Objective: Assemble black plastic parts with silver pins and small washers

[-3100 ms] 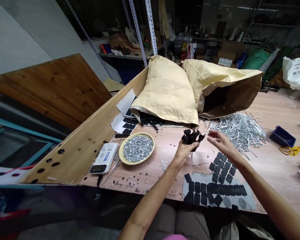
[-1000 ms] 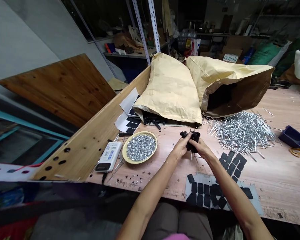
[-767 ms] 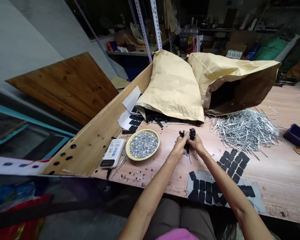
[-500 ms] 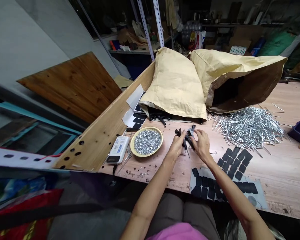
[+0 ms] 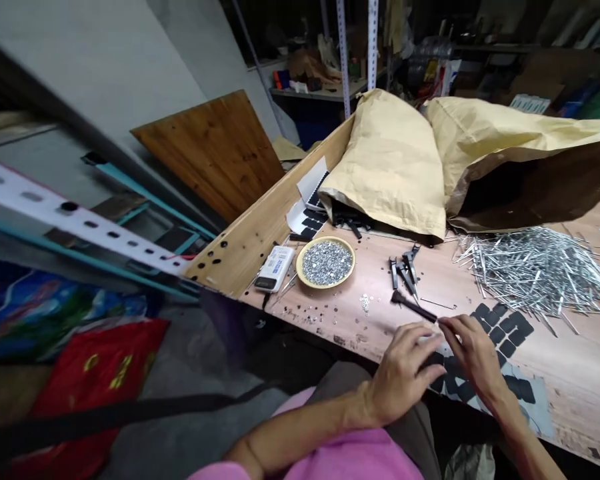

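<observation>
My left hand [image 5: 405, 375] is just off the table's front edge, its fingers apart and nothing visible between them. To its right, my right hand [image 5: 475, 357] has its fingertips pinched together. What they hold, if anything, is too small to make out. A slim black plastic piece [image 5: 414, 307] with a wider far end reaches up to these fingertips; whether it is gripped or only touched is unclear. Beyond it lie several black and metal clip-like parts [image 5: 405, 273]. Under and around my hands are black rounded pads, some on a grey backing sheet [image 5: 539, 407].
A yellow bowl [image 5: 351, 275] of small metal pieces stands on the left, beside a white device [image 5: 275, 270]. Two large tan sacks [image 5: 390, 160] lie at the back. Metal rods [image 5: 535, 273] are heaped at right. A wooden board [image 5: 260, 260] borders the table's left side.
The black clip parts held by both hands now lie on the table. Both hands have drawn back toward the front edge and the pads. The camera view has swung left.
</observation>
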Action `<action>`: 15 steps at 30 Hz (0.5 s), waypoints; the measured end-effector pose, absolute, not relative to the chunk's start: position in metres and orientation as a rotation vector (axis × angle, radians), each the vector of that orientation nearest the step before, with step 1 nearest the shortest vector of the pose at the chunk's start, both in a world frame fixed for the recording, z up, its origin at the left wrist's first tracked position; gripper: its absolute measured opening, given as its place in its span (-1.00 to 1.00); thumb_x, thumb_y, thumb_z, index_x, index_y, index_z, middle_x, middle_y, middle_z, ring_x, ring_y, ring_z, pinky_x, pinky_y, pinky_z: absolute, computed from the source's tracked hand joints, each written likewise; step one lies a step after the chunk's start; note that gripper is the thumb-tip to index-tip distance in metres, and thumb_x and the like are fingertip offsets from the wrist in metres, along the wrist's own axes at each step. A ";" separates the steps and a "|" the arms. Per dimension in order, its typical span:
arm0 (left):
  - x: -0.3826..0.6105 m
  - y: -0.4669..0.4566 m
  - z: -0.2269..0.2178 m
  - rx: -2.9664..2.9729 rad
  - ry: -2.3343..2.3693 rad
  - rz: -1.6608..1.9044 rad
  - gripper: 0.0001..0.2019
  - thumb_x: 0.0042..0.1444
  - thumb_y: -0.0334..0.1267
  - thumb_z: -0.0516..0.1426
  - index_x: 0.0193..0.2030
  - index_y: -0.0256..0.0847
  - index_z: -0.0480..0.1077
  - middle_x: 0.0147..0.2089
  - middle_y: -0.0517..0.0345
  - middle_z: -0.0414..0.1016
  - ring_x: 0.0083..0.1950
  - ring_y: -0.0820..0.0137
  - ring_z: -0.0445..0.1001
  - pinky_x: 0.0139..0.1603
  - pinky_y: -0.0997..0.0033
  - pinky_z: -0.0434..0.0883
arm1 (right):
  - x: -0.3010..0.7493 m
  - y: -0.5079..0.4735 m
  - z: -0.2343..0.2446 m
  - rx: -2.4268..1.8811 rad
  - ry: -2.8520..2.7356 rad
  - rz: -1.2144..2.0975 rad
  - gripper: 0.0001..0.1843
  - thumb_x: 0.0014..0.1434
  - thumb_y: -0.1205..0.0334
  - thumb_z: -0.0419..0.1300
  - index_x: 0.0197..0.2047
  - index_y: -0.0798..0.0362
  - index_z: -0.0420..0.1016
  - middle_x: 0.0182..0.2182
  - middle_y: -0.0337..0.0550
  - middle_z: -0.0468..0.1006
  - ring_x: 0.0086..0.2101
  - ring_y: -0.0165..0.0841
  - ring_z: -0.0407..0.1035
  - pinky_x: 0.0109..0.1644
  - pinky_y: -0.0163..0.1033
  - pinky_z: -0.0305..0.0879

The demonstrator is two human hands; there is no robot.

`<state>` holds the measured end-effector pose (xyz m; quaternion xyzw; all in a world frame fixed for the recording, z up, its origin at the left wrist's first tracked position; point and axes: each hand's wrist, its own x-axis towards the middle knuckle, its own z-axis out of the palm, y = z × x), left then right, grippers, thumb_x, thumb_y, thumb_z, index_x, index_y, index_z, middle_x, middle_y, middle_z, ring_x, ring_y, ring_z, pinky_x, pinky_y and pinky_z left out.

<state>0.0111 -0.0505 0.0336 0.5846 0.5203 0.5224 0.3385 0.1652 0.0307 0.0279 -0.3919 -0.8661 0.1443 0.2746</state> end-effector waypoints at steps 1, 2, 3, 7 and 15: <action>0.012 -0.060 0.032 1.714 1.481 1.329 -0.67 0.16 -0.26 0.13 0.07 -0.17 0.38 0.08 -0.07 0.44 0.18 0.16 0.33 0.23 0.00 0.25 | 0.166 0.027 0.033 -0.970 -2.425 0.429 -0.63 0.31 0.05 -0.07 -0.28 0.00 0.50 -0.43 -0.08 0.49 -0.38 -0.28 0.39 -0.30 -0.21 0.34; 0.012 -0.065 0.031 1.865 1.590 1.284 -0.69 0.18 -0.29 0.09 0.07 -0.18 0.39 0.07 -0.08 0.44 0.18 0.16 0.33 0.23 -0.01 0.25 | 0.165 0.024 0.037 -0.891 -2.509 0.496 -0.62 0.32 0.06 -0.09 -0.30 0.00 0.51 -0.44 -0.08 0.48 -0.40 -0.30 0.38 -0.32 -0.23 0.34; 0.009 -0.069 0.028 1.952 1.678 1.220 -0.71 0.19 -0.32 0.07 0.06 -0.20 0.39 0.02 -0.09 0.47 0.12 0.18 0.38 0.19 0.02 0.29 | 0.162 0.022 0.041 -0.833 -2.571 0.578 -0.61 0.32 0.07 -0.10 -0.30 0.00 0.50 -0.44 -0.09 0.49 -0.41 -0.32 0.39 -0.33 -0.24 0.34; -0.019 -0.068 0.014 1.748 1.826 1.086 -0.80 0.21 -0.33 0.03 -0.13 -0.19 0.46 -0.26 0.04 0.53 -0.23 0.34 0.49 -0.17 0.34 0.44 | 0.132 0.034 0.044 -0.823 -2.611 0.930 -0.64 0.29 -0.02 -0.05 -0.22 0.00 0.48 -0.38 -0.10 0.55 -0.37 -0.31 0.46 -0.34 -0.26 0.39; -0.096 -0.062 0.004 0.187 1.466 1.618 -0.58 -0.07 0.15 0.18 -0.41 -0.21 0.32 -0.58 0.38 0.14 -0.69 0.68 0.00 -0.69 0.64 -0.02 | -0.010 0.093 0.021 -0.745 -2.589 0.437 -0.57 0.34 0.05 -0.14 -0.04 0.06 0.47 -0.19 0.02 0.54 -0.20 -0.22 0.41 -0.15 -0.16 0.34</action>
